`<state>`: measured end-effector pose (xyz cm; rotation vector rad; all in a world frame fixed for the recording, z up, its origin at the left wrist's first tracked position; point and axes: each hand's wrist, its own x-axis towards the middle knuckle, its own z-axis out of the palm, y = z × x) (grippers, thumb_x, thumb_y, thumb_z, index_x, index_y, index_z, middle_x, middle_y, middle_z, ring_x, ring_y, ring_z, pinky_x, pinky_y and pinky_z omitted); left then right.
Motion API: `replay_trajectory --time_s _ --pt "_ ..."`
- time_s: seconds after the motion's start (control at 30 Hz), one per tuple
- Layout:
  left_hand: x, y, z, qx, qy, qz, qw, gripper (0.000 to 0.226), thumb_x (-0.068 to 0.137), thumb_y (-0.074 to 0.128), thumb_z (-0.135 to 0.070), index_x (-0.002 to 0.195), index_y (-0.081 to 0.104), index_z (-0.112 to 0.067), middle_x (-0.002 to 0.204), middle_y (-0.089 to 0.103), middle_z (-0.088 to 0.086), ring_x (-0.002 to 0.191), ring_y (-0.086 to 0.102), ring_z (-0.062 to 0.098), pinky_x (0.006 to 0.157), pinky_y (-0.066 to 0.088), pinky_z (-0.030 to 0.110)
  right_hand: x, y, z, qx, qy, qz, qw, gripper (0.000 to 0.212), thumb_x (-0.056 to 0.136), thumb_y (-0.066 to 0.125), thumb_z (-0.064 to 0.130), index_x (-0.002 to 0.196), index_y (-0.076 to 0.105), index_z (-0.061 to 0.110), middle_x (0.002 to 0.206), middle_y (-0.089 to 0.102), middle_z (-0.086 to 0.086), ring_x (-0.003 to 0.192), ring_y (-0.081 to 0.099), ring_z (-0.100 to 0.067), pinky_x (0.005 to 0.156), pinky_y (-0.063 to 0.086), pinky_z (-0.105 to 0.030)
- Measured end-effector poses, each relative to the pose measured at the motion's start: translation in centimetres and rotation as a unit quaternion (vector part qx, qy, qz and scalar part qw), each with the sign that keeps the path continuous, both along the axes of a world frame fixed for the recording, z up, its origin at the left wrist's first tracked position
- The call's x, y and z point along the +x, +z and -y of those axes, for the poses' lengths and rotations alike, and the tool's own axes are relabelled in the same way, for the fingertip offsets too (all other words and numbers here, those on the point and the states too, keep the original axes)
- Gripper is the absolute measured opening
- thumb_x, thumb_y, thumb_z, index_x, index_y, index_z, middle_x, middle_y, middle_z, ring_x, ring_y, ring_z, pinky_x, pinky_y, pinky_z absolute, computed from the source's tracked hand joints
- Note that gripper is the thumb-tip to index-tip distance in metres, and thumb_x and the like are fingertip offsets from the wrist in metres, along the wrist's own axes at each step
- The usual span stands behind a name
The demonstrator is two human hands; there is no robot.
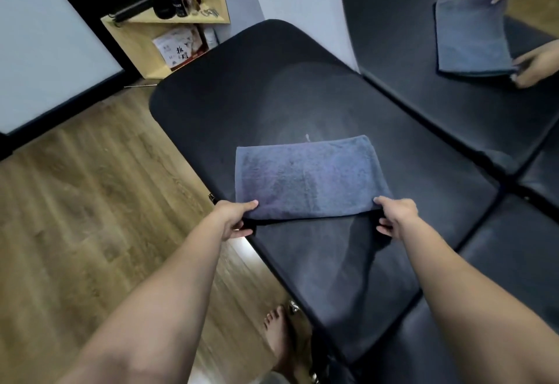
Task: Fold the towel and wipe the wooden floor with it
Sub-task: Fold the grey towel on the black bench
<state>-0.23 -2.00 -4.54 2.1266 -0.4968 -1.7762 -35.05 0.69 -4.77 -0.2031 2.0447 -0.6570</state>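
Nearest, a bare foot [276, 333] stands on the wooden floor [90, 208] just beside the near edge of a black padded bench [317, 87]. Two bare forearms reach out over the bench. On the left, the left hand [234, 218] pinches the near left corner of a blue-grey towel [305, 176], thumb on top and fingers curled beneath. On the right, the right hand [394, 215] grips the near right corner the same way. Both corners are lifted a little off the padding, while the towel's far part lies flat, its far edge straight and well short of the bench's far rounded end. Bare padding surrounds the towel. Left of the bench the floor lies open. Farther off, a wooden shelf [169, 29] stands against the wall, and at far right a mirror [453, 35] reflects the towel and hands.
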Motion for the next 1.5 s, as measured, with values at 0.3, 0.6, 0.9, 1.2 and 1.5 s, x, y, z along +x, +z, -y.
replay_trajectory --time_s 0.3,0.6,0.9,1.2,1.5 --pt "-4.4 4.8 2.1 -0.129 0.047 -0.082 0.987 0.011 0.096 0.061 -0.007 0.096 0.051 -0.012 0.119 0.065 0.013 0.111 0.065 0.031 0.070 0.059 0.046 9.6 8.0 4.4 -0.281 0.154 -0.195 0.927 0.015 0.083 0.058 0.012 0.095 0.050 0.018 0.097 0.063 -0.006 0.088 0.057 -0.025 0.076 0.042 -0.030" --pt "-2.1 1.1 -2.6 -0.057 0.177 -0.215 0.959 0.081 0.086 0.035 -0.082 0.116 0.066 -0.014 0.098 0.075 0.013 0.074 0.072 0.025 0.063 0.060 0.038 19.4 4.3 -1.6 -0.228 0.594 -0.075 0.768 0.046 0.095 0.056 0.022 0.139 0.046 0.022 0.137 0.055 -0.006 0.125 0.051 -0.025 0.103 0.044 -0.045" --pt "-2.7 0.1 -2.5 -0.038 0.091 -0.098 0.990 0.036 0.091 0.064 -0.008 0.125 0.053 -0.002 0.102 0.067 0.016 0.080 0.071 0.033 0.054 0.058 0.036 14.1 0.3 -0.7 -0.013 0.233 -0.100 0.967 0.072 0.091 0.066 0.042 0.147 0.035 0.009 0.144 0.044 -0.017 0.123 0.048 -0.038 0.101 0.040 -0.041" --pt "-4.0 14.5 5.3 -0.142 0.129 -0.202 0.961 0.013 0.092 0.050 -0.010 0.100 0.059 -0.005 0.092 0.067 0.021 0.059 0.071 0.028 0.053 0.061 0.031 14.4 10.6 4.1 -0.205 0.007 0.183 0.961 0.010 0.093 0.063 0.018 0.103 0.062 0.018 0.081 0.059 -0.005 0.049 0.041 -0.012 0.056 0.050 -0.029" --pt "-5.8 42.5 -3.3 -0.431 0.082 -0.329 0.837 0.036 0.095 0.049 -0.011 0.127 0.057 0.001 0.105 0.071 0.021 0.078 0.075 0.030 0.058 0.059 0.025 9.2 34.0 1.8 -0.459 -0.066 0.470 0.751 0.038 0.091 0.061 0.047 0.103 0.056 0.011 0.097 0.056 -0.005 0.080 0.063 -0.022 0.074 0.059 -0.039"
